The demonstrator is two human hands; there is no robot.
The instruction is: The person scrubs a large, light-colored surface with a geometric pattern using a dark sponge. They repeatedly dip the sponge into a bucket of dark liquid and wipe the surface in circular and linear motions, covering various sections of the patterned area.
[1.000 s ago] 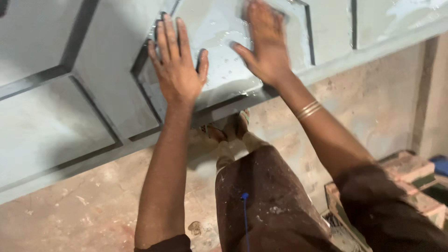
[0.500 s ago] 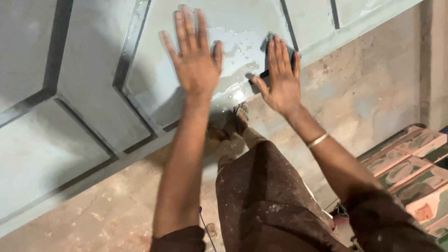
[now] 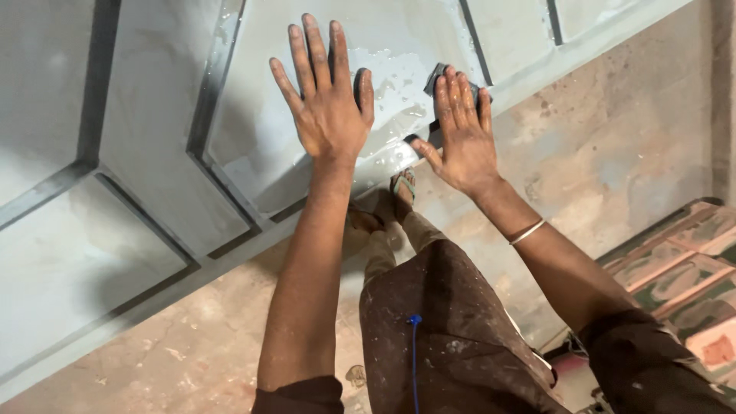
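Seen from above: a large grey panelled door point(image 3: 153, 176) lying flat, raised off a dusty concrete floor point(image 3: 613, 138), with recessed dark grooves dividing it into raised panels. Left hand point(image 3: 330, 115) pressed flat on the middle panel, fingers point(image 3: 314, 46) spread wide, holding nothing, apparently bracing. Right hand point(image 3: 464, 138) laid palm-down over a small dark sanding pad point(image 3: 435, 77), near the door's lower edge, fingers close together and pinning the pad against the surface; only the pad's corners showing past the fingertips. Wet, glossy sheen point(image 3: 391, 84) on the panel between the two hands. Thin metal bangle point(image 3: 529, 230) on the right wrist. Below, paint-spattered brown trousers point(image 3: 445, 330) and a sandalled foot point(image 3: 402, 188) just under the door's edge. Patterned tiles or mat point(image 3: 682, 268) at the right, well apart from the door.

Handling, as a judgement: pad likely thin, flexible and light, best held under a flat palm with fingertips near its leading edge. Wet surface probably slippery, so steady downward pressure called for. Door itself stiff and heavy, unlikely to shift under the hands.
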